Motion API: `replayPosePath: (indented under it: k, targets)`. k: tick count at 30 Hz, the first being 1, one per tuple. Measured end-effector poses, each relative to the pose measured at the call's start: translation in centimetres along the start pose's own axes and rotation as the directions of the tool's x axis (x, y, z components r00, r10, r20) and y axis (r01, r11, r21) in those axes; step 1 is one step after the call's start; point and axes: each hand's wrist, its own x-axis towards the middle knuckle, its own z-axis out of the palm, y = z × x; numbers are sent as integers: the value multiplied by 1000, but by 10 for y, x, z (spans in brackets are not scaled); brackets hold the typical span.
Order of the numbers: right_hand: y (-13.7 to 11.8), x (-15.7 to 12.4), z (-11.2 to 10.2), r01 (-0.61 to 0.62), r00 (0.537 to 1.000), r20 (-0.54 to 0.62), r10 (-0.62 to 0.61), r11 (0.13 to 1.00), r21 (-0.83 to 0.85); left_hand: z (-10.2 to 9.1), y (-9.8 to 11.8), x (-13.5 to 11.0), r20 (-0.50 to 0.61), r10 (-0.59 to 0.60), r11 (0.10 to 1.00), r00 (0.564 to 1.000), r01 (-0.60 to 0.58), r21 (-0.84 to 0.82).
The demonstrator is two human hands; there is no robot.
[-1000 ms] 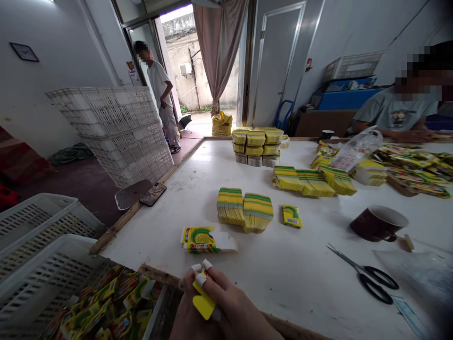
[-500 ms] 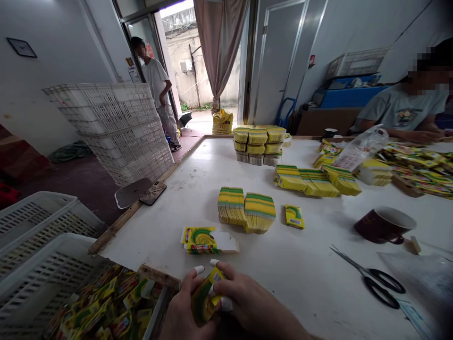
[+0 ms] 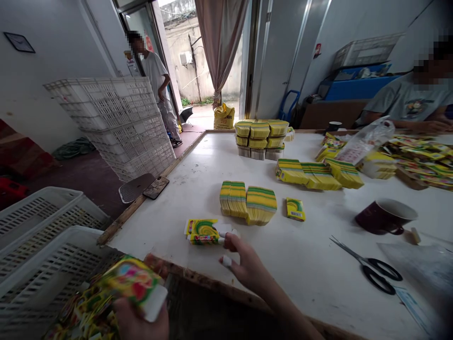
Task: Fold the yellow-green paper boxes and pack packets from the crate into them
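Observation:
My left hand (image 3: 143,321), blurred, holds a small yellow and green printed carton (image 3: 132,283) with a white end flap over the crate at the table's corner. My right hand (image 3: 244,262) reaches over the table, white covers on its fingertips. Its thumb is apart from the fingers, which are at the white flap end of a flat carton or small carton pile (image 3: 203,231); whether they touch it I cannot tell. Beyond stand two rows of stacked yellow cartons (image 3: 261,205), and a single carton (image 3: 295,209) lies to their right.
A crate (image 3: 76,236) at lower left holds many cartons. On the table (image 3: 198,184) are a phone (image 3: 156,187), scissors (image 3: 368,264), a dark mug (image 3: 384,217) and more carton stacks (image 3: 262,137). White crates (image 3: 109,123) stand behind; one person (image 3: 154,71) stands there, another (image 3: 410,104) sits right.
My hands were together on a carton at the table edge. They have parted: the left has moved left over the crate with a carton, the right forward to the carton on the table.

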Motion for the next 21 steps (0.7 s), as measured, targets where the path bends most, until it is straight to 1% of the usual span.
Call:
replayPosePath:
  k: [1,2,3,4,5,6,8,10,12,15,17,18,19,21]
  targets:
    - [3,7,-4,-6,1000,-22,4,995,-97,-2,4,5,-77,-51,995,996,44,-90]
    - [4,15,-7,-12,999,-31,7,985,-170,-3,6,8,-141,-141,977,980,115,-179]
    - [5,22,-8,-13,999,-33,7,976,-217,-3,7,10,-190,-246,944,950,191,-271]
    - [5,29,-6,-12,1000,-30,5,970,-241,-3,6,11,-207,-342,902,917,259,-345]
    - [4,35,-4,-6,1000,-24,0,966,-259,-2,4,11,-199,-407,869,892,311,-385]
    - [2,41,1,0,1000,-16,-4,959,-284,-1,1,9,-172,-433,857,885,345,-384]
    - [1,51,12,3,1000,0,-3,940,-340,3,-5,6,-104,-456,852,884,399,-339]
    - [1,58,22,1,1000,14,5,924,-382,5,-12,4,-63,-499,841,864,465,-277]
    - [4,62,28,1,1000,18,6,918,-396,5,-19,4,-32,-527,831,849,507,-231]
    - [7,62,28,12,1000,-9,-16,934,-357,2,-31,2,37,-533,824,846,528,-206]
    - [6,55,27,27,999,-28,-37,955,-296,2,-38,-1,98,-534,817,840,542,-195]
    - [3,49,27,39,998,-33,-49,963,-268,4,-40,-3,130,-522,820,843,538,-196]
    - [-1,42,29,54,998,-26,-61,974,-219,6,-40,-6,151,-488,833,859,511,-211]
    - [-12,23,34,69,997,44,-68,997,-28,15,-36,-13,150,-380,873,913,408,-269]
